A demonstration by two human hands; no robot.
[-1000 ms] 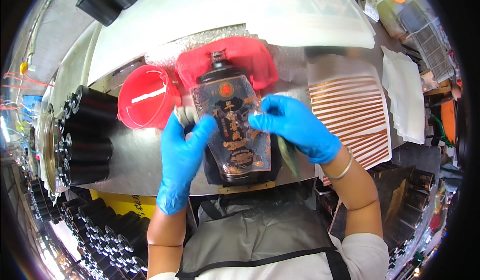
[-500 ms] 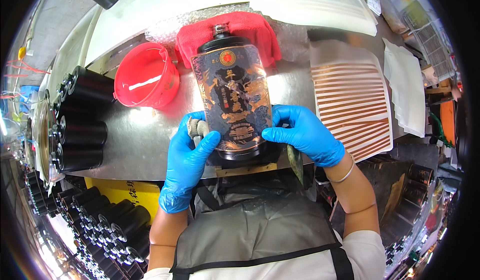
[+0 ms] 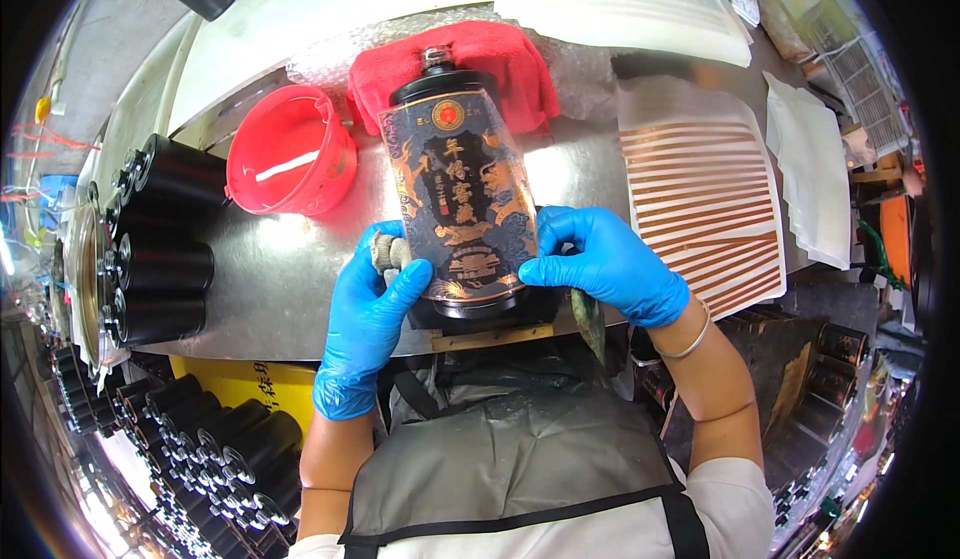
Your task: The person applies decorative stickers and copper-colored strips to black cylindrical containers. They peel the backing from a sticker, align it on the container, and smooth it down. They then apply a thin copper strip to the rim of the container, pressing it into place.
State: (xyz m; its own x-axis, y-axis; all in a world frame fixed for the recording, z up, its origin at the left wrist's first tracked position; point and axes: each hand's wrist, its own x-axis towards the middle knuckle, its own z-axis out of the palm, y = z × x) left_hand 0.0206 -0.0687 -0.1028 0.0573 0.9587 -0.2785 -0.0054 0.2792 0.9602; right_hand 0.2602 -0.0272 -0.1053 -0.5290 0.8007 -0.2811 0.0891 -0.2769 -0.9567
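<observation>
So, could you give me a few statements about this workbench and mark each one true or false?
1. The left hand and right hand both wear blue gloves. True.
2. The round red plastic bucket is right of the tall black bottle. False: it is on the left.
3. The pale flat sheet with brown stripes lies to the bottle's right. True.
4. The thick red cloth is by the bottle's base. False: it is by the neck.
5. Both hands are at the top edge of the dark patterned label. False: they are near its lower corners.
</observation>
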